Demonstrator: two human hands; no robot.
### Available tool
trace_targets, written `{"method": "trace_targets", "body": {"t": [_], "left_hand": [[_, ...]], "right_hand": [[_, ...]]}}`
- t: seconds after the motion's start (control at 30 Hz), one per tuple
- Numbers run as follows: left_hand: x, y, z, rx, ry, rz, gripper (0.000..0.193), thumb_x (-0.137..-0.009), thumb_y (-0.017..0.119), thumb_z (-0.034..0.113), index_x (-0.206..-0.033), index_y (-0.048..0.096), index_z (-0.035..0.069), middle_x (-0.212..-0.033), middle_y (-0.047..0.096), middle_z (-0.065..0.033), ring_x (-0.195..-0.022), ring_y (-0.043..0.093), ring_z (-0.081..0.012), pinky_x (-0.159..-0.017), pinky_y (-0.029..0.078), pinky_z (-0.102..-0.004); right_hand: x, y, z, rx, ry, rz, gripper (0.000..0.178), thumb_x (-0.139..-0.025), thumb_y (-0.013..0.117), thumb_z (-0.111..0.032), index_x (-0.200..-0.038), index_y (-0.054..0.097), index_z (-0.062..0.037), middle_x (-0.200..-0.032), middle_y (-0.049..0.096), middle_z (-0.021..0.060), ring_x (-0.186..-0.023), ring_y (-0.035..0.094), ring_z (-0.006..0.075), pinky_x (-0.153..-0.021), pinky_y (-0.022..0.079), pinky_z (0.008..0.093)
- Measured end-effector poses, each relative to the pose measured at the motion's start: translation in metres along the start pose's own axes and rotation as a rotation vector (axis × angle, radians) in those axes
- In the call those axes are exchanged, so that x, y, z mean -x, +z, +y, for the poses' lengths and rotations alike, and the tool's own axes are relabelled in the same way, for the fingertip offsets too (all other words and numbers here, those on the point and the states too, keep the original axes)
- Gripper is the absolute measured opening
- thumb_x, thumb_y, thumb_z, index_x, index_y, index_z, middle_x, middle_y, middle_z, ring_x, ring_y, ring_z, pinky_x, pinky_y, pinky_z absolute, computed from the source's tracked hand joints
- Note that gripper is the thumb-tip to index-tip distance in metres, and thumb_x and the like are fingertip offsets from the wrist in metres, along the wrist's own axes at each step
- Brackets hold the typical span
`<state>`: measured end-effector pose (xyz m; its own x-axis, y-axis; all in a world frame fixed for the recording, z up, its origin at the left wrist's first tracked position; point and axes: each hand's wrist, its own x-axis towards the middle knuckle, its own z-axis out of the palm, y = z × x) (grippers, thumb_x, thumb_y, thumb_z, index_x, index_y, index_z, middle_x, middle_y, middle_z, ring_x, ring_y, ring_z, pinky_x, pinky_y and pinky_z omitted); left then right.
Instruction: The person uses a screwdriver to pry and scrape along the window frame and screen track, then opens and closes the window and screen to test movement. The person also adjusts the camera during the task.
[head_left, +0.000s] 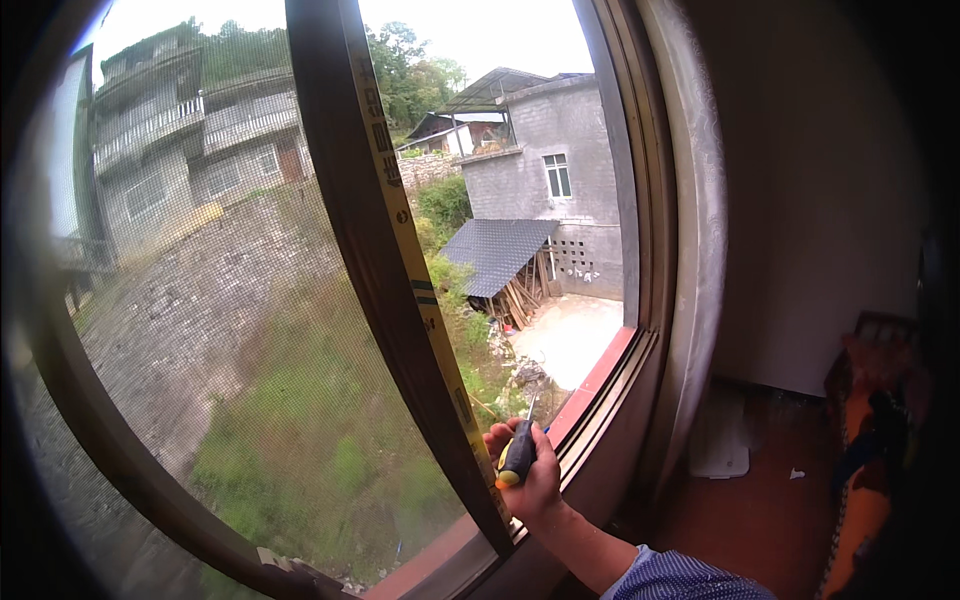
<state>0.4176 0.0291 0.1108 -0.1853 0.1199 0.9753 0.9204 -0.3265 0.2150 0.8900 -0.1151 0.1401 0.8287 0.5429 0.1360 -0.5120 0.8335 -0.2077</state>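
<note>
My right hand point(530, 470) is closed around a screwdriver point(517, 455) with a black and yellow handle and an orange butt end. Its thin metal shaft points up and away from me, and the tip touches nothing that I can make out. The hand is at the lower edge of a window opening, beside the dark brown upright point(400, 290) of a sliding mesh screen point(290, 400). A yellow strip point(430, 320) with dark print runs along that upright, and my fingertips are close to it. My left hand is out of view.
The window track point(610, 400) runs along the sill, with a red ledge point(590, 390) outside. A pale curtain point(690, 250) hangs on the right. Below it, a white flat object point(720, 450) lies on the reddish floor. Outside stand grey buildings point(550, 180) and a grassy slope.
</note>
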Motion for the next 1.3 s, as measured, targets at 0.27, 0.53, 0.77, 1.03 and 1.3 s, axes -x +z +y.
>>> {"method": "trace_targets", "body": {"t": [0.27,0.53,0.77,1.03,1.3], "left_hand": [[0.008,-0.006,0.086,0.195,-0.073,-0.122,0.070,-0.108,0.027,0.046,-0.157,0.016,-0.002,-0.163,0.006,-0.0301,-0.151,0.010,-0.0448,-0.119,0.011,-0.0570],[0.008,0.004,0.073,0.146,-0.002,-0.075,0.067,-0.108,0.028,0.041,-0.158,0.014,-0.002,-0.163,0.004,-0.0294,-0.151,0.005,-0.0453,-0.119,0.008,-0.0590],[0.011,0.006,0.042,0.093,0.096,-0.058,0.064,-0.109,0.028,0.038,-0.157,0.015,-0.002,-0.163,0.006,-0.0286,-0.151,0.008,-0.0452,-0.120,0.009,-0.0585],[0.028,0.026,0.014,0.033,-0.148,0.045,0.062,-0.108,0.035,0.035,-0.155,0.023,-0.005,-0.163,0.015,-0.0258,-0.153,0.012,-0.0358,-0.122,0.017,-0.0473],[0.017,0.012,0.050,0.084,-0.121,-0.012,0.063,-0.109,0.024,0.036,-0.155,0.018,-0.006,-0.164,0.014,-0.0235,-0.153,0.012,-0.0330,-0.124,0.009,-0.0448]], "right_hand": [[-0.010,-0.028,-0.005,0.085,0.141,-0.024,0.032,-0.105,0.044,-0.030,-0.115,0.052,-0.0014,-0.104,0.066,0.0172,-0.097,0.064,0.0289,-0.095,0.052,0.0423],[-0.005,-0.034,0.006,0.316,0.186,0.002,0.034,-0.105,0.044,-0.030,-0.118,0.057,-0.0006,-0.105,0.068,0.0151,-0.095,0.066,0.0199,-0.087,0.054,0.0326],[-0.006,-0.038,0.004,0.240,0.306,-0.077,0.036,-0.106,0.043,-0.032,-0.120,0.056,-0.0010,-0.104,0.069,0.0123,-0.095,0.066,0.0159,-0.080,0.055,0.0278],[-0.002,-0.028,0.009,0.237,0.383,-0.077,0.035,-0.105,0.046,-0.033,-0.116,0.058,-0.0028,-0.100,0.071,0.0124,-0.089,0.067,0.0162,-0.078,0.055,0.0281],[-0.009,-0.030,-0.007,0.268,0.434,-0.074,0.036,-0.104,0.042,-0.033,-0.117,0.059,-0.0028,-0.097,0.069,0.0110,-0.081,0.065,0.0164,-0.073,0.054,0.0282]]}}
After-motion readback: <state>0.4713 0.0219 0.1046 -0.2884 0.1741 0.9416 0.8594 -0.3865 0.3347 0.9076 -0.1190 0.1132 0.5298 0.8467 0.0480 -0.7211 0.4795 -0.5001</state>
